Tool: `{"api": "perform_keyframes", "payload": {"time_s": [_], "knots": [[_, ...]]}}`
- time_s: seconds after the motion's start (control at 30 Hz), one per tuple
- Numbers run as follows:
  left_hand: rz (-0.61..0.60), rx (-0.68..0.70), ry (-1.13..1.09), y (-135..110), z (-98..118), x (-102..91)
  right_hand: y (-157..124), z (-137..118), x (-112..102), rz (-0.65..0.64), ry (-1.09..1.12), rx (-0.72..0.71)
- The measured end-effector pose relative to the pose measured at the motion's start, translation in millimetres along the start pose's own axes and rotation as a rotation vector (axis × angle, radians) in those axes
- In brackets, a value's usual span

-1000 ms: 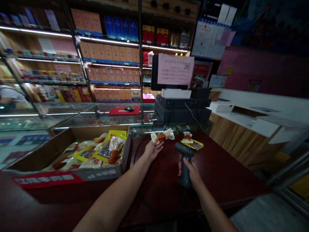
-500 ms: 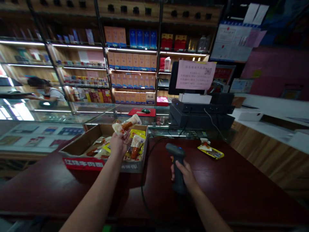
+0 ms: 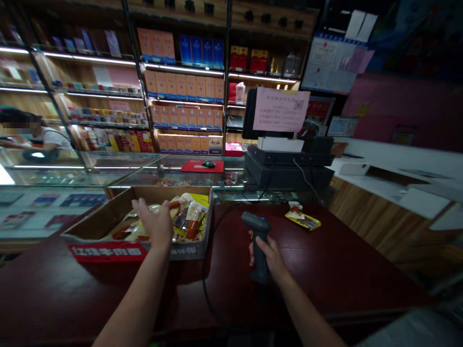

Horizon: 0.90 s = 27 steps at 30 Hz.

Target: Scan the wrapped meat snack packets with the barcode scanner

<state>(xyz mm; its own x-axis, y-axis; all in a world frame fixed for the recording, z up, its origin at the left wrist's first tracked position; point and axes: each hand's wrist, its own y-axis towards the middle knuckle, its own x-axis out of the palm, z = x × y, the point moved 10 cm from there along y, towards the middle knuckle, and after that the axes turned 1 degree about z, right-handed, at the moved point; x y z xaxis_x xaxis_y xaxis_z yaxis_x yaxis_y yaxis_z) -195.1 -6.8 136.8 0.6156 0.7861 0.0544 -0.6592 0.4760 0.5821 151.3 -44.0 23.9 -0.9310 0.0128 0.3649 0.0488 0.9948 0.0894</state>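
Observation:
Over the cardboard box [image 3: 104, 251] my left hand [image 3: 156, 224] is open, its thumb and fingers spread and nothing held in it. Packaged snacks fill part of the box; among them lie a sausage in clear-and-white wrapping [image 3: 193, 221] and yellow packets [image 3: 200, 200]. My right hand [image 3: 269, 258] is wrapped round the handle of a dark barcode scanner [image 3: 258, 241], which it holds upright above the table with the head tilted toward the left. To the scanner's right, a yellow packet [image 3: 304, 220] and a wrapped snack [image 3: 295, 208] lie together on the table.
A black cable [image 3: 205, 274] runs across the dark red table [image 3: 231, 299] beside the box. Behind stand a glass counter, a red mat [image 3: 188, 166] with a mouse [image 3: 208, 164], and a monitor [image 3: 249, 118] with a pink notice. A person [image 3: 50, 137] is at far left.
My left hand has let go of the wrapped sausage, which now lies in the box, and has moved lower and left. My right hand still grips the scanner. The whole view has shifted slightly.

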Motion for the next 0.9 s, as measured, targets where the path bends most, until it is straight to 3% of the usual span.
{"api": "perform_keyframes", "payload": {"time_s": [0.1,0.23,0.3,0.4,0.5,0.6,0.77,0.9], "knots": [[0.027,0.174,0.100,-12.3,35.6,-0.8,-1.9,-3.0,-3.8,-0.009,0.021,-0.013],[-0.074,0.311,-0.006,-41.9,71.9,27.7,-3.6,-8.8,-10.4,-0.024,0.019,-0.044],[-0.210,0.329,-0.094,-65.1,83.5,59.8,-4.4,-13.5,-17.7,-0.019,0.013,-0.060],[-0.525,0.290,-0.184,-117.5,90.6,129.4,-5.7,-22.9,-40.7,0.034,-0.006,-0.077],[-0.884,0.154,-0.194,-188.8,83.3,204.5,-8.0,-35.5,-79.1,0.140,-0.037,-0.103],[-1.125,0.114,-0.127,-257.1,80.8,260.1,-13.3,-47.8,-124.2,0.258,-0.050,-0.138],[-1.340,0.228,-0.002,-332.8,95.5,321.6,-28.0,-57.0,-183.2,0.449,-0.020,-0.201],[-1.442,0.340,0.117,-366.9,110.2,360.5,-32.9,-56.1,-198.1,0.524,0.037,-0.244]]}}
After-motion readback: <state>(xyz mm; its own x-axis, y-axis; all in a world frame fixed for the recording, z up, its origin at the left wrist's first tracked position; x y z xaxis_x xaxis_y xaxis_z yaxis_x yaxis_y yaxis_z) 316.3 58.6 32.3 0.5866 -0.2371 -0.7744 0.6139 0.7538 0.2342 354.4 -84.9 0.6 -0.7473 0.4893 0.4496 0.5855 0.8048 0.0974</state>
